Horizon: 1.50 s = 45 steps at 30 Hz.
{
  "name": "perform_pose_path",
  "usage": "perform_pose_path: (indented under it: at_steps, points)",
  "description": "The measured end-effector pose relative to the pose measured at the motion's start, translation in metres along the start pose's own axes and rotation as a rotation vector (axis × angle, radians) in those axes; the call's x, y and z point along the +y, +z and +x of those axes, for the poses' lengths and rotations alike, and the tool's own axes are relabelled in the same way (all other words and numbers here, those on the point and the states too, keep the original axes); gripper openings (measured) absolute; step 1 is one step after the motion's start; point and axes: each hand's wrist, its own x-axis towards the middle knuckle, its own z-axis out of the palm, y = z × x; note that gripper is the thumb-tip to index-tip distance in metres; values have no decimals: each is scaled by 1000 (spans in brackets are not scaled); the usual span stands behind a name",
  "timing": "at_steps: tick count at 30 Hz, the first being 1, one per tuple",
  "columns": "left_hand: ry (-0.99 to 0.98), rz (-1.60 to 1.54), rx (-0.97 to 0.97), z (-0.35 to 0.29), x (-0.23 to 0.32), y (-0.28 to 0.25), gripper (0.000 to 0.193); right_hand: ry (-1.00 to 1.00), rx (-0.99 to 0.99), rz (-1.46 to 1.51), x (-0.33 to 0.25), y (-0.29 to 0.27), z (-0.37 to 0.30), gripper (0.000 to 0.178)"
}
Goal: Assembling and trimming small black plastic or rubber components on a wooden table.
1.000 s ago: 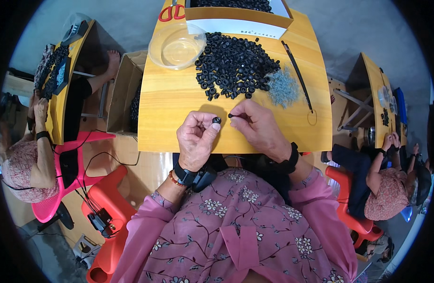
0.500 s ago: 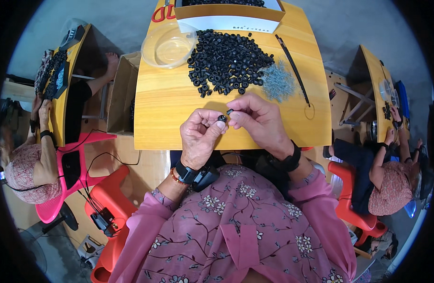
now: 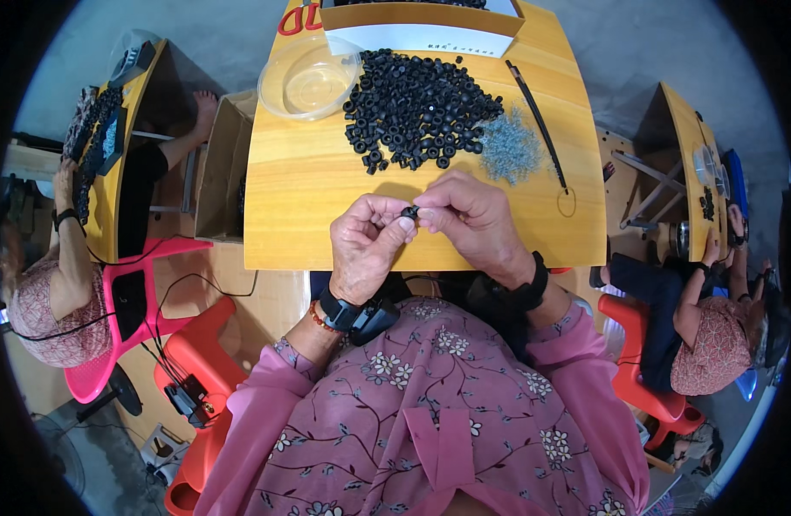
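Above the near edge of the yellow table [image 3: 326, 206], my left hand [image 3: 361, 245] pinches a small black ring-like part [image 3: 409, 212] between thumb and fingers. My right hand [image 3: 477, 219] is closed in a pinch against the same part. The small dark piece it was holding is now mostly hidden by the fingertips. Beyond my hands spreads a heap of black ring-like parts [image 3: 412, 103], several with holes through them. Right of the heap lies a pile of small pale blue-grey pieces [image 3: 509, 148].
A clear round plastic tub [image 3: 279, 96] stands left of the heap. A white-sided box [image 3: 421, 41] holds more black parts, with red-handled scissors [image 3: 292, 19] beside it. A thin black rod [image 3: 537, 116] lies right. Other people work at side tables [image 3: 133, 185].
My right fingertips have moved onto the black part in my left hand, closing the small gap between the pieces. The view has shifted slightly.
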Motion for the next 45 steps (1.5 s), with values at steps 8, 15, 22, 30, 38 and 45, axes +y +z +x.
perform_pose_path:
  at_steps: [8,15,22,30,38,45]
  points:
    - [-1,23,8,1,-1,-1,11,-161,-96,-276,-5,-8,9,13]
    - [-2,36,11,1,-4,-4,11,15,-169,5,6,-9,14,8]
    - [-8,-12,7,1,-4,-7,10,128,-198,132,2,-6,16,8]
    - [-23,-40,46,3,1,0,11,119,-123,207,11,-1,10,15]
    - [-81,-25,18,6,0,-6,11,68,-146,89,5,-1,13,19]
    - [-109,-28,5,7,2,-6,9,-144,-113,-214,1,-1,14,15]
